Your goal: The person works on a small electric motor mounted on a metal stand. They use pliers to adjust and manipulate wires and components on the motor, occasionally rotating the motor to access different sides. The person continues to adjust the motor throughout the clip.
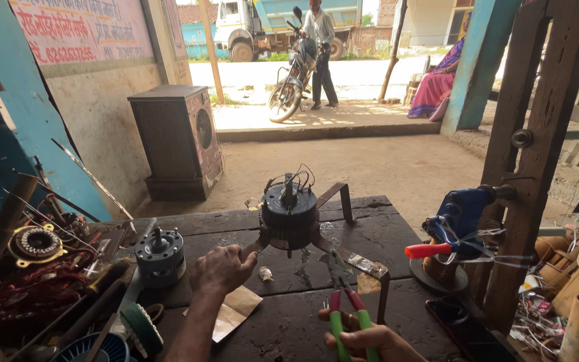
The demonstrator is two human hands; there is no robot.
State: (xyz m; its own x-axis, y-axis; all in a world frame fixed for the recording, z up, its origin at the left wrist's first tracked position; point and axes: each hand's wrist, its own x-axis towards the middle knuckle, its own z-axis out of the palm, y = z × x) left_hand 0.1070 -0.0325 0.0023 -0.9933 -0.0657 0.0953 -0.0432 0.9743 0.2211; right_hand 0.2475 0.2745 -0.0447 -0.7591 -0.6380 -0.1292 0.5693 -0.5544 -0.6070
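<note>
While the left hand (222,268) closes over one metal arm of a dark fan motor (289,214), the right hand (363,338) grips a pair of pliers (344,295) by their green and red handles, fingers wrapped shut around them and the steel nose pointing up toward the motor. The motor sits near the middle of a dark wooden bench (383,234), propped on three flat metal arms (one bent upright behind it, one running down to the right past the pliers), with loose wires sprouting from its top. The nose of the pliers lies just below and to the right of the motor housing; whether it touches the arm cannot be told.

Just left of the left hand stands a smaller grey motor (161,253) with a short shaft, and a scrap of brown paper (234,310) lies under the wrist. Farther left, a heap of copper-red winding wire (15,288) and a wound stator (37,243) crowd the bench edge beside a blue wall. To the right, a red-handled screwdriver (429,250) rests by a blue winding tool (464,211) fixed to a wooden frame (537,167).

Beyond the bench, a dark metal air cooler (175,137) stands on the dirt floor, and out in the sunlit road a person stands next to a parked motorcycle (293,80), with a truck (269,23) behind.
</note>
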